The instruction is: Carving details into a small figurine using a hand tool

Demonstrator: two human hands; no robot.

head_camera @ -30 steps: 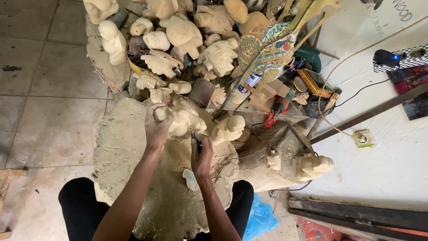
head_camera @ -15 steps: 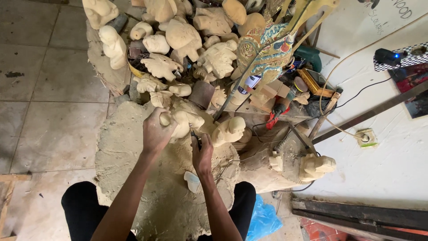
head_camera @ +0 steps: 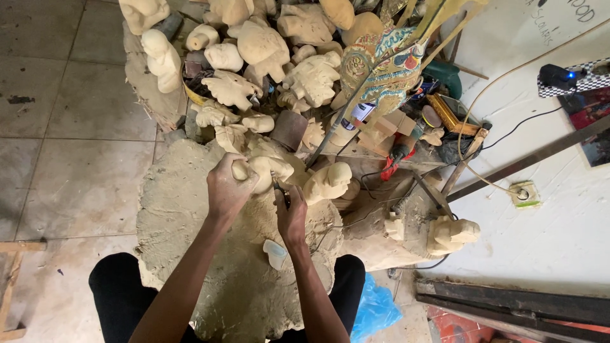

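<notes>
My left hand (head_camera: 227, 185) grips a pale unpainted wooden figure (head_camera: 270, 169) that rests on a dust-covered stump-like work block (head_camera: 184, 222) in front of my knees. Just to its right, my right hand (head_camera: 291, 213) is closed around a thin dark carving tool (head_camera: 280, 190) whose tip touches the figure. A small white piece (head_camera: 275, 253) lies on the block beside my right wrist. Another pale carved figure (head_camera: 327, 182) sits right of the one I hold.
Several unpainted carved figures (head_camera: 260, 44) are piled beyond the block, with a painted carved piece (head_camera: 381, 63) upright among them. Tools, a red-handled tool (head_camera: 397, 155), cables and a wall socket (head_camera: 525, 194) lie at the right. A blue plastic bag (head_camera: 375, 311) lies by my right knee. Tiled floor lies left.
My left hand has shifted slightly on the figure and my right hand has moved up a little closer to it. The pile stays still.
</notes>
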